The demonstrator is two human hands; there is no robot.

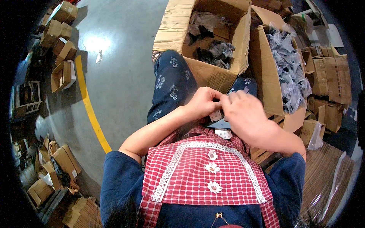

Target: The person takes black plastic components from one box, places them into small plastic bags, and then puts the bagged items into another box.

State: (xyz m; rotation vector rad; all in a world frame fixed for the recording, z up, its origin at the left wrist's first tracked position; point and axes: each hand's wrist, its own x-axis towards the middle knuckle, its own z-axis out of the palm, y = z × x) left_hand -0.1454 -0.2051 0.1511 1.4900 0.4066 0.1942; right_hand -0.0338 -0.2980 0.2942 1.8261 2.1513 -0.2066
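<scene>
My left hand (203, 102) and my right hand (246, 111) meet above my lap, fingertips pinched together. Whatever lies between the fingers is hidden; the right hand is slightly blurred. Just under the hands, a flat dark grey piece (219, 124) rests against my apron. White patches with small printed marks show beside it, one a rounded white piece (223, 133). Beyond my knees stands an open cardboard box (213, 74) with a few dark parts in clear plastic bags (216, 52) at its bottom.
To the right, a second open carton (270, 72) is filled with bagged parts (288, 68). Flattened cardboard (327, 174) is stacked at the lower right. More boxes (62, 76) line the left side, past a yellow floor line (89, 108).
</scene>
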